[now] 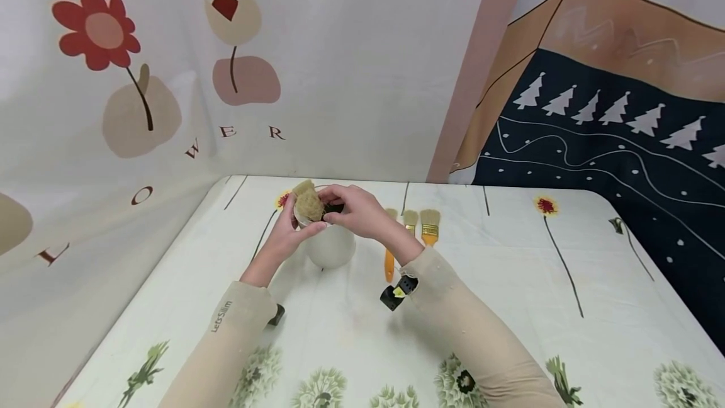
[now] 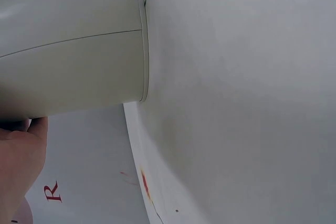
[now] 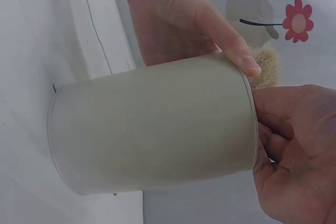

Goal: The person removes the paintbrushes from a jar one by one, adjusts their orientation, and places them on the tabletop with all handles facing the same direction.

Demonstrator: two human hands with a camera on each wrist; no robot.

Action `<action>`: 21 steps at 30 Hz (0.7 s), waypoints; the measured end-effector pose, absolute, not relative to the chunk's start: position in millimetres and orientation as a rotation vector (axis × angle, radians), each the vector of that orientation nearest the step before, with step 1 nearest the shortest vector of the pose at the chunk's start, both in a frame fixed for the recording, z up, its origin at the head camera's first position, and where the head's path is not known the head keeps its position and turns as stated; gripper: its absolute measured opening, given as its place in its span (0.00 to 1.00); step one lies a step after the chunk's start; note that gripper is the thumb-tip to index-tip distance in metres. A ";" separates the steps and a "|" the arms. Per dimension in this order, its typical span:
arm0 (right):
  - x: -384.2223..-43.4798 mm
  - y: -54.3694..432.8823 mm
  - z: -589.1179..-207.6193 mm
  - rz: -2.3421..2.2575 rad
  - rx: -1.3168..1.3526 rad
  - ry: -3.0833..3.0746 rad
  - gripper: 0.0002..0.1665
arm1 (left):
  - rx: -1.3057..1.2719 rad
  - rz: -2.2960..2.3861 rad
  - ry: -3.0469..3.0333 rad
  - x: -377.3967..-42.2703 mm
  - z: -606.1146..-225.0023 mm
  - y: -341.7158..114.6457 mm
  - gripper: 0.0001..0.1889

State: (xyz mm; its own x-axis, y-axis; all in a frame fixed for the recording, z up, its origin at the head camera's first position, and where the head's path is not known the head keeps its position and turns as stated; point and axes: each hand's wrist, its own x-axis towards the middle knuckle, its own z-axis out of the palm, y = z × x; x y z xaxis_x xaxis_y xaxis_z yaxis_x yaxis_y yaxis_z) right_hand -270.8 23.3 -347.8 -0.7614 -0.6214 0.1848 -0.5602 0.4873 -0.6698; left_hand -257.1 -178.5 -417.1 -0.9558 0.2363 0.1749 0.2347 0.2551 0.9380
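Note:
A pale cream cylindrical cup stands on the table, its dark opening partly visible between the hands. Tan bristles of brushes stick up out of it on the left. My left hand holds the cup near the top, thumb over the rim and the other fingers behind the wall. In the right wrist view, that thumb lies along the rim beside the bristles. My right hand is at the opening from the right, its fingertips reaching inside; what they touch there is hidden.
To the right of the cup, partly behind my right forearm, lie three paint brushes with orange handles and pale bristles. A flower-printed cloth covers the table. Printed curtains hang behind and beside it.

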 end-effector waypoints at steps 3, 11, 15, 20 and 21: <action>-270.1 23.0 -347.4 -1.139 -1.024 2.645 0.24 | 0.466 1.865 2.482 -257.2 -417.0 -178.4 0.47; -270.0 20.9 -347.0 -1.150 -0.981 2.654 0.20 | 0.463 1.862 2.481 -256.5 -416.8 -178.5 0.46; -269.6 20.3 -347.4 -1.164 -0.963 2.666 0.17 | 0.449 1.858 2.484 -256.2 -416.5 -178.0 0.47; -267.9 19.6 -347.1 -1.182 -0.935 2.684 0.15 | 0.424 1.852 2.488 -256.1 -416.7 -177.9 0.48; -267.7 19.4 -347.1 -1.186 -0.929 2.685 0.14 | 0.421 1.852 2.488 -256.3 -417.2 -178.0 0.47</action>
